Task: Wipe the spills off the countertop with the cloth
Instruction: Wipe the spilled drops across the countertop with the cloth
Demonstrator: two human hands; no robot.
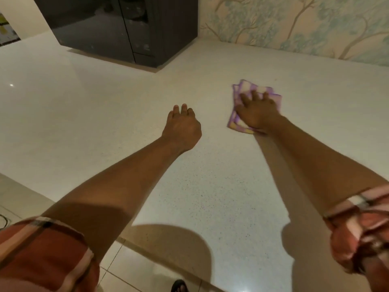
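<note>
Right hand (pixel 257 112) flat on cloth (pixel 255 91) — (countertop (pixel 105 102)).

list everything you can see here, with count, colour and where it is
speckled stone countertop: one, off-white, fills most of the view
checked cloth: one, purple and white with yellow, on the countertop, far right of centre
glossy box-shaped appliance: one, black, back of the countertop
tree-patterned wallpaper: one wall, beige with blue-green, behind the countertop at right
tiled floor: pale, bottom edge
right hand: one, pressed flat on the cloth
left hand: one, empty, fingers curled, left of the cloth
plaid sleeves: two, red-orange, bottom corners
</note>
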